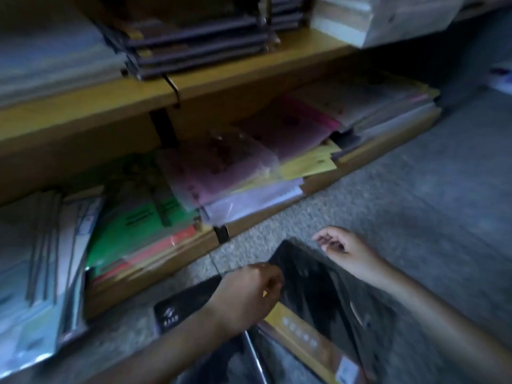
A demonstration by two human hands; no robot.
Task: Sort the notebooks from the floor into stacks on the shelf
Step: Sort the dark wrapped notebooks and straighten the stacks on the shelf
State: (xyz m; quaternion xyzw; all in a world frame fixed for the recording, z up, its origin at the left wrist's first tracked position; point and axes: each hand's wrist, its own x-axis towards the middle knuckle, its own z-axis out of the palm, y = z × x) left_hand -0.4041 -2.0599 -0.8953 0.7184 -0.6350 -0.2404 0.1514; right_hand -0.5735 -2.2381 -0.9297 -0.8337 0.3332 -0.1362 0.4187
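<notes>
The left hand (249,295) has its grip closed: fingers and thumb curl in and pinch the left edge of a glossy black notebook (313,284), which is tilted up off the pile on the grey carpet floor (401,189). The wrist is bent, and the forearm comes in from the lower left.

The right hand (345,252) hovers just over the notebook's far corner. Its grip is loose, the fingers half curled around nothing, thumb and forefinger apart. Blur hides whether a fingertip touches the cover.

Under the black notebook lies a yellow-brown notebook (302,336). Beside the left wrist is a second black notebook with a white logo (180,309). Beyond, the lower wooden shelf (266,216) carries a green stack (138,223) and a pink stack (221,173).
</notes>
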